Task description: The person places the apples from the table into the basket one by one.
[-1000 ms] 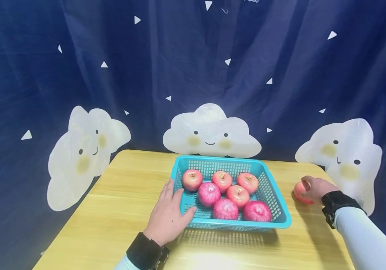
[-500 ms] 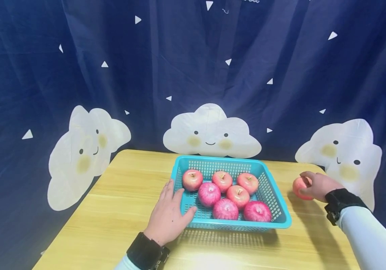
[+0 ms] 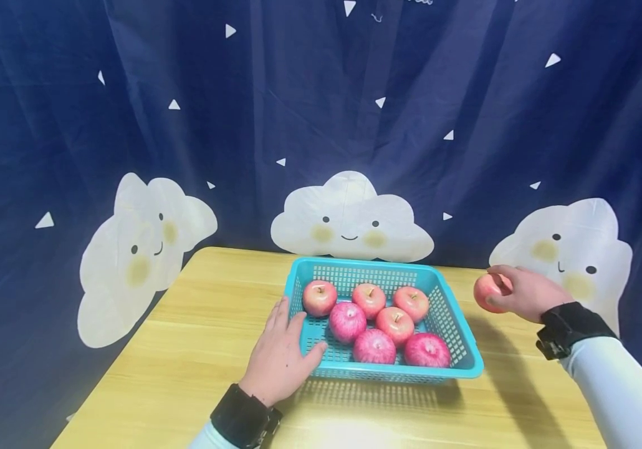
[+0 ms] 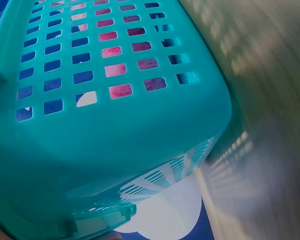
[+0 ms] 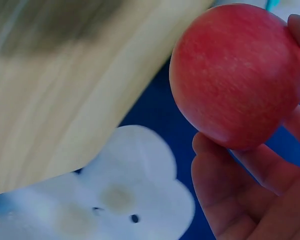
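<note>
My right hand [image 3: 528, 293] grips a red apple [image 3: 492, 293] above the table, to the right of the basket. In the right wrist view, thumb and fingers [image 5: 270, 167] curl round the side of that apple [image 5: 235, 75]. A turquoise plastic basket [image 3: 385, 369] stands mid-table, holding several pale red apples [image 3: 320, 298] and 3 darker magenta, streaked round pieces [image 3: 374, 347], perhaps red onions. My left hand [image 3: 280, 358] rests on the basket's left rim, fingers straight and thumb spread over the near corner. The left wrist view shows mostly the basket's slotted wall [image 4: 120, 120].
The wooden table [image 3: 203, 324] reaches out on both sides of the basket. Behind its far edge hangs a dark blue curtain [image 3: 321, 112] with white clouds and triangles. The table's right corner shows in the right wrist view.
The right hand has lifted the apple off the table and carried it up and a little left toward the basket. The left hand and basket hold their place.
</note>
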Motion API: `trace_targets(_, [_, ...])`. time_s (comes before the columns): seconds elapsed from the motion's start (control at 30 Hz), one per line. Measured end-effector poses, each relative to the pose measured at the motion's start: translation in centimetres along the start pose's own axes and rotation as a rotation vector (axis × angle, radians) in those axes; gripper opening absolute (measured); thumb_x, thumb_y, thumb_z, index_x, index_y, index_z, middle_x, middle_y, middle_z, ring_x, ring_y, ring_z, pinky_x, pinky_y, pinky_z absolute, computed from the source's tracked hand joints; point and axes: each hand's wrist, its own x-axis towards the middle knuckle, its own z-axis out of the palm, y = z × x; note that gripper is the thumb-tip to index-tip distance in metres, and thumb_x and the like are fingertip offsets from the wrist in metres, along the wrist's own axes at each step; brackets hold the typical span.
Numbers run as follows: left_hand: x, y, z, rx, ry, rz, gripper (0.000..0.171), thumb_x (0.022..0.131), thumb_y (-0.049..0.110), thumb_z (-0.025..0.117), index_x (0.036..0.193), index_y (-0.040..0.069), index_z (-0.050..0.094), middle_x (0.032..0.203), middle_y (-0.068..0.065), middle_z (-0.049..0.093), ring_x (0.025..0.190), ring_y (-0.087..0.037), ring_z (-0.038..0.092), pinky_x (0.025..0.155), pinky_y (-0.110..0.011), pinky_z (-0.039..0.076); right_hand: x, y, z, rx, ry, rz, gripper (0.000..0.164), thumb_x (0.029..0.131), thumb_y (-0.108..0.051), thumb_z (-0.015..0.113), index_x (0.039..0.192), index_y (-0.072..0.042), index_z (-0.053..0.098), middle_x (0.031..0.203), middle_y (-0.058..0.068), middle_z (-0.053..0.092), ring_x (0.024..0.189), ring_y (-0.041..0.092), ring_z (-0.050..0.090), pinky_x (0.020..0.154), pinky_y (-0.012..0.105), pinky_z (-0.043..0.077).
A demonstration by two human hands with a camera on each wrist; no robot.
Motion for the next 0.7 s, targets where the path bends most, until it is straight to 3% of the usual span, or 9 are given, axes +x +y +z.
trace_targets(0.37, [0.0,0.0,0.0,-0.006,-0.010,-0.012,0.072,0.093,0.056,0.060,0.137,-0.001,0.057,0.160,-0.026,0.029,0.149,-0.041,0.024,0.111,-0.056,0.036,0.6,-6.7,-1.2,0.021,-0.002,-0.057,0.074,0.079,-0.053,0.082,0.138,-0.015,0.060,0.112,0.012,0.064,0.090,0.029,0.062,0.071,0.048,0.055])
trace_targets(0.7, [0.0,0.1,0.0,-0.013,-0.010,-0.016,0.072,0.093,0.055,0.061,0.138,-0.001,0.056,0.159,-0.026,0.030,0.148,-0.041,0.025,0.110,-0.056,0.038,1.5,-12.1,-0.4,0.028,-0.010,-0.194,0.064,0.077,-0.043,0.086,0.133,-0.022,0.064,0.109,0.002,0.064,0.089,0.021,0.061,0.072,0.040,0.055])
